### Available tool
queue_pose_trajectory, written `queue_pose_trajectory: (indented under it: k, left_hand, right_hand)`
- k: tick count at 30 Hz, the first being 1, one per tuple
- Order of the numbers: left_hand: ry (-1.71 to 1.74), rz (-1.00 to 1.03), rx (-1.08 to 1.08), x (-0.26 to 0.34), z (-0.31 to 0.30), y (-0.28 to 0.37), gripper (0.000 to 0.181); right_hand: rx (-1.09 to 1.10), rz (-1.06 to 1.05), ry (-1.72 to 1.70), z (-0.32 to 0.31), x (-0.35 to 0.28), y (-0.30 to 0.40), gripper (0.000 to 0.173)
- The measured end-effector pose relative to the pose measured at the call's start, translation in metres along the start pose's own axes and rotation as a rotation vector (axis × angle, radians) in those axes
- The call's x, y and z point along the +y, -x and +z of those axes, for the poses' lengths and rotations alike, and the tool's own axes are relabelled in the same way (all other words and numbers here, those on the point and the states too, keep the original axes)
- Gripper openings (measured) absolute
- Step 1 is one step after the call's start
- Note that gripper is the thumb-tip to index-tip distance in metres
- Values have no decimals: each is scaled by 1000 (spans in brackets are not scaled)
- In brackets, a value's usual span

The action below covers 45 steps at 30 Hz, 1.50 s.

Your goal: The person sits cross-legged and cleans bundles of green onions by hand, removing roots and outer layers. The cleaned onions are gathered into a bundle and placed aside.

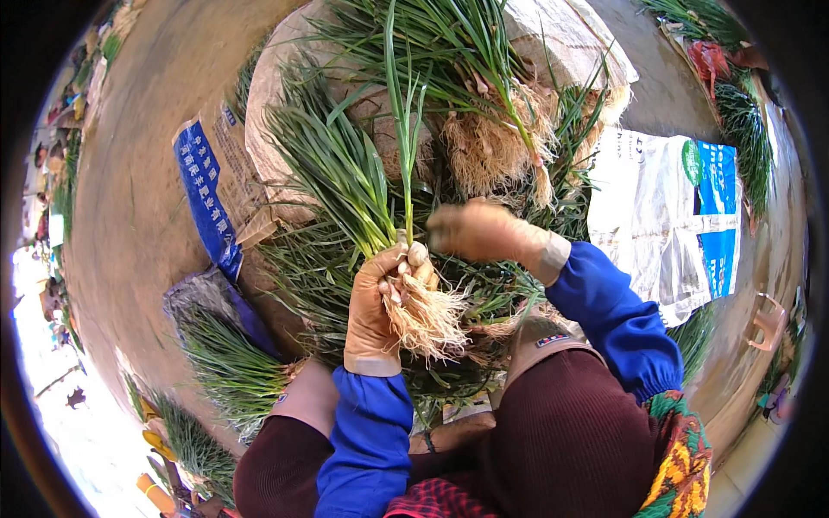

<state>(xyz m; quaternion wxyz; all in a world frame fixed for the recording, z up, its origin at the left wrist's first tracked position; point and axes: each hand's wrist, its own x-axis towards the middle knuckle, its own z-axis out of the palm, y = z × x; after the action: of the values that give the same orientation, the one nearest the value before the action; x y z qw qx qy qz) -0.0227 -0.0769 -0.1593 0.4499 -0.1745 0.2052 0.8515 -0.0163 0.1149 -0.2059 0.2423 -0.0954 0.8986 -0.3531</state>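
Note:
My left hand point(375, 304), in a tan glove with a blue sleeve, is closed around a bunch of young garlic plants point(353, 188). Their pale bulbs and stringy roots stick out beside the fingers, and the green leaves point up and to the left. One taller plant stands upright at the bunch's right side. My right hand point(476, 233), gloved too, is blurred just right of the bulbs; its fingers are too smeared to tell whether they hold anything. Beyond it, a larger pile of garlic plants point(453, 65) lies with roots towards me on a pale woven sack point(278, 142).
Loose green leaves point(311, 265) cover the ground between my knees. A blue and tan printed sack point(207, 188) lies at left, a white and blue one point(667, 213) at right. More green bundles point(227, 362) lie by my left knee. A pink plastic stool point(767, 322) stands far right.

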Motion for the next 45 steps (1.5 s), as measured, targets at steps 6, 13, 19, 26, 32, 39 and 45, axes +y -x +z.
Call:
queue_pose_trajectory:
  k: [6, 13, 19, 26, 32, 39, 45]
  left_hand:
    - [149, 186, -20, 2, -2, 12, 35]
    - [53, 69, 15, -8, 6, 2, 17]
    - [-351, 113, 251, -1, 30, 0, 32]
    - [-338, 9, 324, -7, 23, -7, 23]
    - [-276, 58, 373, -9, 19, -7, 17]
    - [-69, 44, 184, -15, 10, -8, 16]
    - [137, 125, -43, -15, 14, 2, 11]
  right_hand:
    - [789, 358, -124, -36, 2, 37, 27]
    - [606, 282, -501, -15, 41, 71, 24]
    - [338, -24, -212, -12, -8, 66, 24]
    - [49, -168, -193, -10, -22, 54, 26]
    - [446, 97, -732, -7, -22, 21, 25]
    - [488, 137, -1276, 24, -28, 10, 20]
    - [793, 255, -1672, -13, -7, 16, 18]
